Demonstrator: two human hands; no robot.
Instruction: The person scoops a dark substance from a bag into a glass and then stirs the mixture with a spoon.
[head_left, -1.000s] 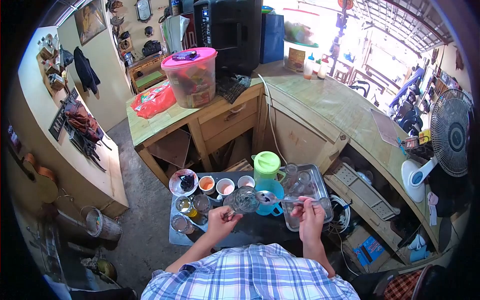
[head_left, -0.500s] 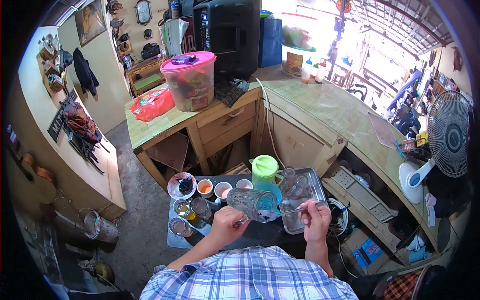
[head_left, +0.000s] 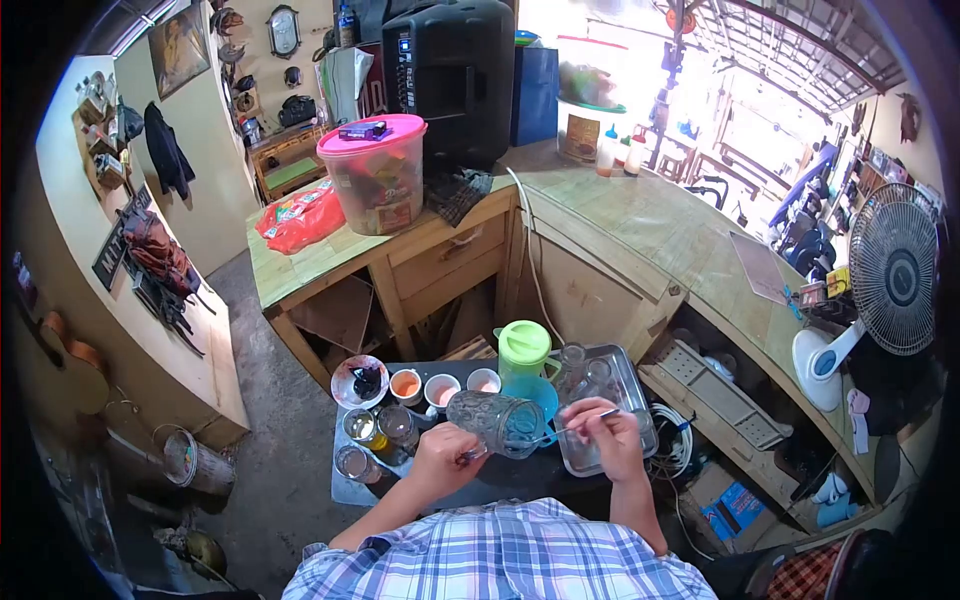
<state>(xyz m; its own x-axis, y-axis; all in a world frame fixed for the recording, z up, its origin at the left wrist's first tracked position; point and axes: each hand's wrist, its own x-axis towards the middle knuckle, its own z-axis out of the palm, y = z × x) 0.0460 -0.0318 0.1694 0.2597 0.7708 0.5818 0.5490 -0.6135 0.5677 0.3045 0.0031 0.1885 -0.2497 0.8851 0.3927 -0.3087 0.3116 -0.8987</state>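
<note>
My left hand (head_left: 446, 458) is closed on the handle of a clear glass mug (head_left: 480, 418), which lies tilted on its side in the air with its mouth to the right. Between the fingers of my right hand (head_left: 612, 440) is a metal spoon (head_left: 553, 436), its lower end inside the mug's mouth. Just behind the mug stand a pitcher with a light green lid (head_left: 524, 343) and a blue container (head_left: 535, 390). White cups with orange (head_left: 406, 384) and pink contents (head_left: 441, 390) sit to the left, near several glasses (head_left: 366, 430).
A metal tray (head_left: 640, 400) with glasses stands at the right of the low table. At its left end is a bowl (head_left: 352, 372) with something dark inside. Wooden counters (head_left: 600, 200) surround the far side, carrying a pink-lidded tub (head_left: 375, 190), a speaker (head_left: 450, 80) and a fan (head_left: 893, 270).
My right hand has moved left, and the spoon reaches further into the mug. The mug remains tilted in my left hand, and the view has shifted slightly.
</note>
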